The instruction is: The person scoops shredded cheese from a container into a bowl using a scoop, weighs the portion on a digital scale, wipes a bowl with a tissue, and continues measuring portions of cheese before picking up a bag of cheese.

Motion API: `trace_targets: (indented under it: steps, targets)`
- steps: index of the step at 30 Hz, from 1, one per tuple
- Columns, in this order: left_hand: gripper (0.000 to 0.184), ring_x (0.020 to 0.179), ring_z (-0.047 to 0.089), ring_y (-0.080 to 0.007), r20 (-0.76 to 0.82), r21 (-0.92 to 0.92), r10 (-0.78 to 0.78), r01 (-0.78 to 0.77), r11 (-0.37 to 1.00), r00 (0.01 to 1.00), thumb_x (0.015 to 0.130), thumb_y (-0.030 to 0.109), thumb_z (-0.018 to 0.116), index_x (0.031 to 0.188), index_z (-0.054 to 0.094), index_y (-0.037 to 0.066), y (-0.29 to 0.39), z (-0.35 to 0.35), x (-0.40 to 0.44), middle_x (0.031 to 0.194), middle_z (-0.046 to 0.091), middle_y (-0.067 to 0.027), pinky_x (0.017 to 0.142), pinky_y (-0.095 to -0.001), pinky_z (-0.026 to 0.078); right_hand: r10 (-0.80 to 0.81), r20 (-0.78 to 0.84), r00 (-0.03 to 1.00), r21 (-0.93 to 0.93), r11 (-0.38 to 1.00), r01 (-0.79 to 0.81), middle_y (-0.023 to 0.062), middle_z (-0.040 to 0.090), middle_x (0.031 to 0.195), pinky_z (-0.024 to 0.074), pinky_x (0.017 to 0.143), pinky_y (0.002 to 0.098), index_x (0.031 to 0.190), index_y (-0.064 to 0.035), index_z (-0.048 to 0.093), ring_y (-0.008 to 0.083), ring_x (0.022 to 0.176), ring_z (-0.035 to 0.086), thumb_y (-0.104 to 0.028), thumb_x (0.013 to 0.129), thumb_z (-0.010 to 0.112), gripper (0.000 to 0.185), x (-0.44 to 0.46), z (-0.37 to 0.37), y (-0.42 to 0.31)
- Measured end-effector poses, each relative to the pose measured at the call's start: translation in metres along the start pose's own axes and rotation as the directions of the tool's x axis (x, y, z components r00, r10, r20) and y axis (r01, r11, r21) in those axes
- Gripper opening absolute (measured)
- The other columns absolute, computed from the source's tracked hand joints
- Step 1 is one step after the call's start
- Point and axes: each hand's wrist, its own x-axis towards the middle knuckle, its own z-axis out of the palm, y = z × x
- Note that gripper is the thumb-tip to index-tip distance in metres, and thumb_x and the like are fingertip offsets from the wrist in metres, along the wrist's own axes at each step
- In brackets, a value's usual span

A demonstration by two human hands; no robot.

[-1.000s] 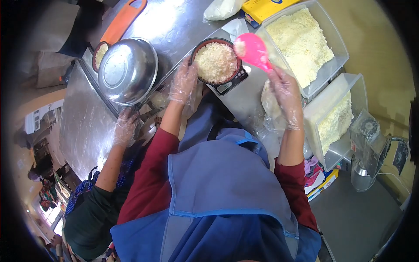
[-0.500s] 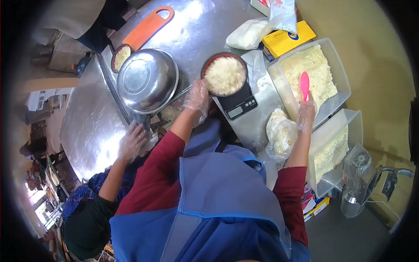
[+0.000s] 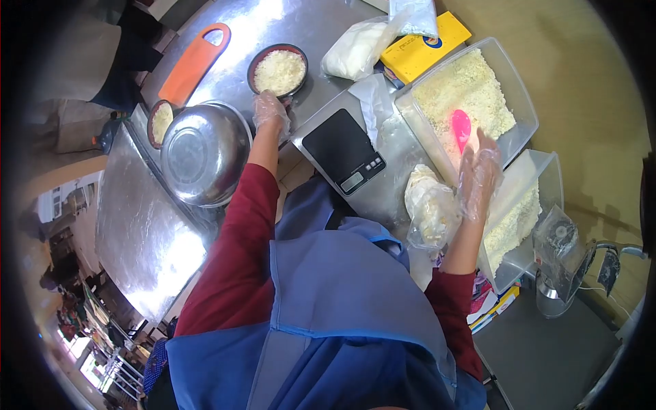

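Note:
My left hand (image 3: 271, 115), in a clear plastic glove, grips the near rim of a dark bowl (image 3: 253, 80) heaped with pale grated food (image 3: 279, 72). The bowl is over the metal table, left of the black digital scale (image 3: 335, 147), whose platform is bare. My gloved right hand (image 3: 481, 171) holds a pink spoon (image 3: 462, 127) above the upper clear plastic tub (image 3: 525, 123) of pale crumbly food (image 3: 471, 89). Part of the spoon's handle is hidden by my fingers. A second tub (image 3: 557, 178) with similar food stands just below that one.
An upturned steel bowl (image 3: 201, 154), a smaller filled bowl (image 3: 161, 124) and an orange cutting board (image 3: 196, 63) lie to the left. White-filled plastic bags (image 3: 357, 51) and a yellow box (image 3: 427, 48) are at the back. Another plastic bag (image 3: 430, 208) lies beside my right forearm.
My left hand has carried the filled bowl off the scale, leftward and away from me. My right hand and spoon have shifted slightly. The other person's gloved hand has left the view.

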Motion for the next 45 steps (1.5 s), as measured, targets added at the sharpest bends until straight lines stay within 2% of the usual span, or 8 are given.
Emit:
trace_targets:
  steps: [4, 6, 7, 9, 13, 21, 41, 45]
  targets:
    - [0.035, 0.084, 0.062, -0.0226, 0.010, 0.002, 0.099, -0.099, 0.995, 0.995, 0.098, 0.027, 0.042, 0.112, 0.053, -0.002, 0.014, 0.002, -0.016, 0.102, 0.057, -0.0166, 0.066, -0.0344, 0.055, -0.298, 0.144, 0.944, 0.246, 0.934, 0.257, 0.0166, 0.062, 0.118, 0.0402, 0.102, 0.0381, 0.125, -0.0038, 0.058, 0.0291, 0.114, 0.056, -0.016, 0.092, 0.053, 0.036, 0.009, -0.004, -0.086]
    - [0.036, 0.080, 0.060, -0.0215, -0.046, -0.291, -0.020, 0.006, 0.957, 0.999, 0.097, 0.030, 0.043, 0.111, 0.053, -0.001, 0.022, 0.015, -0.034, 0.100, 0.057, -0.0153, 0.066, -0.0345, 0.054, 0.013, 0.615, 0.788, 0.736, 0.348, -0.580, 0.0166, 0.064, 0.113, 0.0428, 0.099, 0.0402, 0.120, -0.0046, 0.061, 0.0316, 0.109, 0.058, -0.014, 0.091, 0.052, 0.032, 0.011, 0.050, -0.092]
    - [0.042, 0.094, 0.059, -0.0247, 0.046, -0.327, -0.082, 0.093, 0.941, 0.996, 0.096, 0.033, 0.046, 0.120, 0.048, -0.001, 0.023, 0.017, -0.042, 0.111, 0.055, -0.0161, 0.074, -0.0382, 0.052, 0.003, 0.617, 0.787, 0.737, 0.350, -0.579, 0.0166, 0.064, 0.113, 0.0428, 0.099, 0.0402, 0.120, -0.0046, 0.061, 0.0316, 0.109, 0.058, -0.014, 0.091, 0.052, 0.032, 0.016, 0.079, -0.083]
    - [0.052, 0.112, 0.055, -0.0288, 0.188, -0.284, -0.173, 0.222, 0.933, 0.967, 0.096, 0.037, 0.048, 0.131, 0.042, -0.001, 0.009, 0.012, -0.049, 0.126, 0.050, -0.0173, 0.087, -0.0414, 0.049, -0.587, 0.332, 0.738, 0.111, 0.802, 0.587, 0.0208, 0.067, 0.098, 0.0485, 0.087, 0.0433, 0.100, 0.0012, 0.068, 0.0379, 0.099, 0.060, -0.010, 0.081, 0.056, 0.025, 0.026, 0.140, -0.071]
    - [0.060, 0.121, 0.049, -0.0312, 0.283, -0.144, -0.056, 0.100, 0.985, 0.958, 0.095, 0.037, 0.052, 0.139, 0.035, 0.000, 0.001, -0.002, -0.090, 0.139, 0.040, -0.0187, 0.095, -0.0398, 0.047, -0.679, 0.306, 0.667, 0.000, 0.700, 0.714, 0.0222, 0.065, 0.086, 0.0485, 0.087, 0.0459, 0.086, -0.0005, 0.065, 0.0383, 0.097, 0.061, -0.008, 0.081, 0.053, 0.015, 0.025, 0.176, -0.053]
    - [0.068, 0.121, 0.050, -0.0279, 0.312, -0.125, 0.134, -0.099, 0.987, 0.941, 0.094, 0.040, 0.057, 0.146, 0.029, 0.008, 0.025, -0.028, -0.128, 0.140, 0.040, -0.0225, 0.085, -0.0379, 0.053, -0.006, 0.627, 0.779, -0.500, 0.764, 0.409, 0.0109, 0.067, 0.103, 0.0529, 0.081, 0.0422, 0.104, -0.0112, 0.066, 0.0282, 0.099, 0.065, -0.029, 0.085, 0.059, 0.026, -0.011, 0.119, -0.045]
    - [0.059, 0.121, 0.052, -0.0232, -0.138, 0.053, 0.470, -0.468, 0.882, 0.872, 0.096, 0.047, 0.047, 0.137, 0.048, 0.004, 0.202, -0.206, -0.162, 0.133, 0.054, -0.0129, 0.098, -0.0345, 0.041, -0.621, 0.205, 0.757, 0.139, 0.784, 0.606, 0.0232, 0.064, 0.114, 0.0453, 0.095, 0.0452, 0.116, 0.0011, 0.061, 0.0356, 0.116, 0.057, -0.023, 0.089, 0.052, 0.037, -0.061, 0.132, -0.038]
    - [0.058, 0.118, 0.053, -0.0220, 0.114, 0.070, 0.400, -0.409, 0.910, 0.909, 0.095, 0.047, 0.049, 0.134, 0.051, 0.005, 0.188, -0.139, -0.180, 0.131, 0.055, -0.0122, 0.097, -0.0350, 0.042, -0.073, 0.597, 0.799, -0.271, 0.919, 0.286, 0.0179, 0.067, 0.109, 0.0490, 0.087, 0.0463, 0.108, -0.0011, 0.066, 0.0319, 0.101, 0.065, -0.021, 0.088, 0.051, 0.032, -0.052, 0.105, -0.062]
